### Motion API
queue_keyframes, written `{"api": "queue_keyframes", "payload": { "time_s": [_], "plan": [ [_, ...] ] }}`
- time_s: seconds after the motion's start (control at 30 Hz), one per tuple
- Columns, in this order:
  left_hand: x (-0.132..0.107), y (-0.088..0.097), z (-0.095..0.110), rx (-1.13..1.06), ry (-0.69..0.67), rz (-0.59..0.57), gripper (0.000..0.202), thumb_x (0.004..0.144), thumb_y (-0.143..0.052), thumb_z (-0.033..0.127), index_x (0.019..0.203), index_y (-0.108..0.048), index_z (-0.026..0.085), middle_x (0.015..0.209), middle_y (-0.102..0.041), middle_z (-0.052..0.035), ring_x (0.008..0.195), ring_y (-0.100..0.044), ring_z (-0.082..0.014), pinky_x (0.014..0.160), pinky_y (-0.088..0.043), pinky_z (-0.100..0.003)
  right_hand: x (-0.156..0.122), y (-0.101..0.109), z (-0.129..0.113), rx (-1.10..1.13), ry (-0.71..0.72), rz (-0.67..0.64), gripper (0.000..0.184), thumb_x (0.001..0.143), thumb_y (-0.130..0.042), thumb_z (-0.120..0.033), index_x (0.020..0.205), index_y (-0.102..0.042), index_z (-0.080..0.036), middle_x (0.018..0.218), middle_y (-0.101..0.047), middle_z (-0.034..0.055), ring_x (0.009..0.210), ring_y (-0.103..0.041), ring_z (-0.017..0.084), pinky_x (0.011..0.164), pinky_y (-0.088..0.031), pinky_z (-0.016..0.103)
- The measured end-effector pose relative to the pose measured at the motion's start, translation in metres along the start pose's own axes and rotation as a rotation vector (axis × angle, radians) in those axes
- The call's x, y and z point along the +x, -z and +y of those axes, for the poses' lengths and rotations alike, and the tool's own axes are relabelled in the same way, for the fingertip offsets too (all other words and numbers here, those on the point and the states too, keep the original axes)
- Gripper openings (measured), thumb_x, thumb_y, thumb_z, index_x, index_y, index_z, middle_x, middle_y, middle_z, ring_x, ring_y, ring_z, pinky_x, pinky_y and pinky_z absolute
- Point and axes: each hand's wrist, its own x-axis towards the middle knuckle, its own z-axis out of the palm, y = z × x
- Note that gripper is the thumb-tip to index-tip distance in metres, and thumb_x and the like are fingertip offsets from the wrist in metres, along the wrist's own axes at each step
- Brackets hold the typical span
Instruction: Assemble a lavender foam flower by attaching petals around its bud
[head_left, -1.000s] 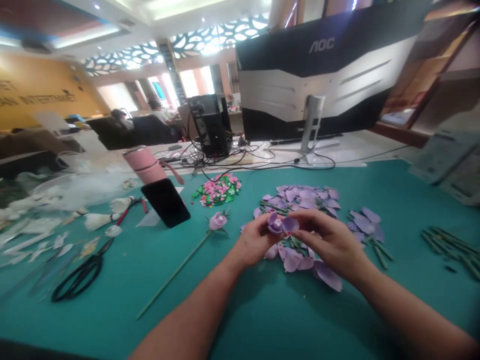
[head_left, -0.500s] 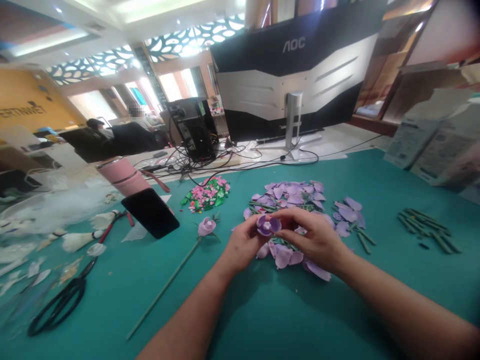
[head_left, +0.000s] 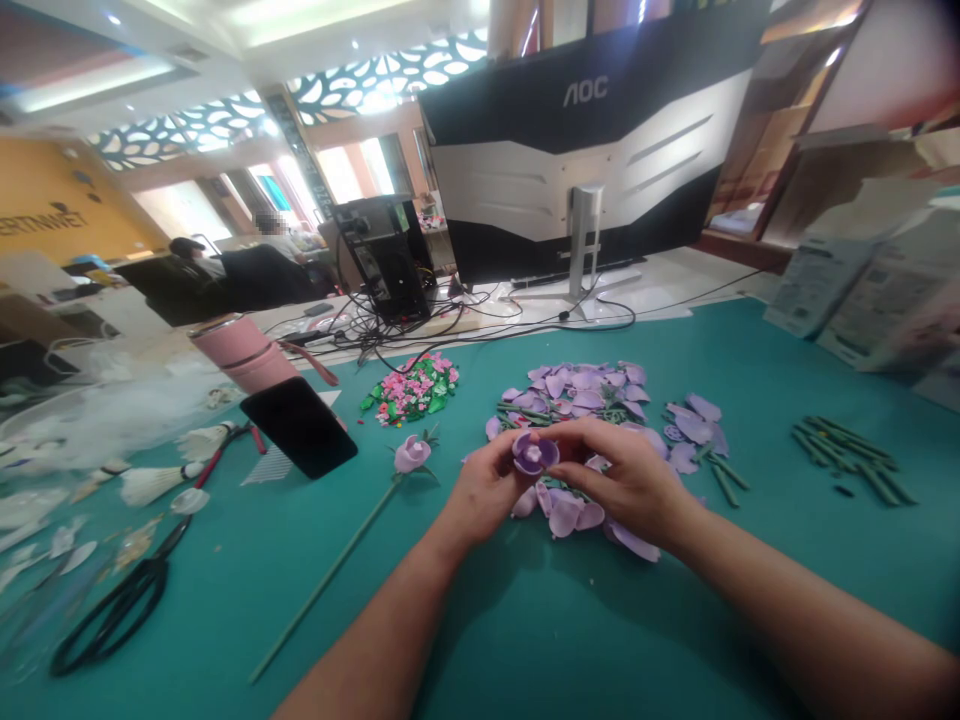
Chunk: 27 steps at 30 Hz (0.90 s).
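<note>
Between my two hands is a small purple toy flower head (head_left: 534,455), cupped petals around a pale centre. My left hand (head_left: 486,490) grips it from the left, with fingers curled round its side. My right hand (head_left: 626,470) pinches its right edge between thumb and fingers. Under and behind my hands lies a heap of loose purple petals (head_left: 589,385) mixed with green stem pieces. To the left rests a finished-looking purple rose (head_left: 412,454) on a long green stem (head_left: 326,577). The underside of the held flower is hidden.
A phone (head_left: 298,428) leans on a pink bottle (head_left: 240,355). Black scissors (head_left: 112,615) and shuttlecocks (head_left: 157,484) lie at left. Pink-and-green pieces (head_left: 415,388) sit behind, green stem pieces (head_left: 855,455) at right. A monitor (head_left: 517,185) and tangled cables stand at the back of the green mat (head_left: 555,650).
The view has shifted very slightly. Both hands stay on the purple flower head, with hardly any visible finger movement.
</note>
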Motion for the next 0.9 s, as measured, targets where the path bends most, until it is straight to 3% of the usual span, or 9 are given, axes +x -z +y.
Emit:
{"api": "queue_keyframes", "payload": {
  "time_s": [0.63, 0.77, 0.9],
  "plan": [
    [0.002, -0.001, 0.003, -0.022, 0.001, 0.06, 0.036, 0.081, -0.074, 0.035, 0.111, -0.07, 0.016, 0.107, -0.071, -0.0072, 0.102, -0.063, -0.0231, 0.089, -0.047, -0.029, -0.002, -0.001, 0.001, 0.041, -0.018, 0.004, 0.032, 0.087, -0.068, -0.03, 0.118, -0.065, -0.024, 0.089, -0.068, 0.002, 0.076, -0.062, 0.015, 0.071, -0.052, 0.03],
    [0.003, 0.0, -0.002, -0.158, 0.101, 0.11, 0.04, 0.072, -0.081, 0.032, 0.106, -0.07, 0.015, 0.1, -0.072, -0.0074, 0.095, -0.065, -0.0218, 0.084, -0.048, -0.029, 0.001, 0.002, 0.001, 0.084, -0.049, 0.049, 0.029, 0.088, -0.067, -0.03, 0.116, -0.065, -0.023, 0.084, -0.066, 0.0016, 0.073, -0.062, 0.015, 0.069, -0.053, 0.03],
    [0.005, 0.004, -0.006, -0.354, 0.24, 0.175, 0.039, 0.071, -0.082, 0.03, 0.103, -0.068, 0.013, 0.095, -0.073, -0.0096, 0.083, -0.065, -0.0175, 0.074, -0.049, -0.027, 0.006, 0.013, 0.006, 0.109, -0.173, 0.14, 0.028, 0.089, -0.064, -0.037, 0.111, -0.068, -0.02, 0.081, -0.065, 0.0026, 0.07, -0.061, 0.016, 0.062, -0.051, 0.029]
  ]
}}
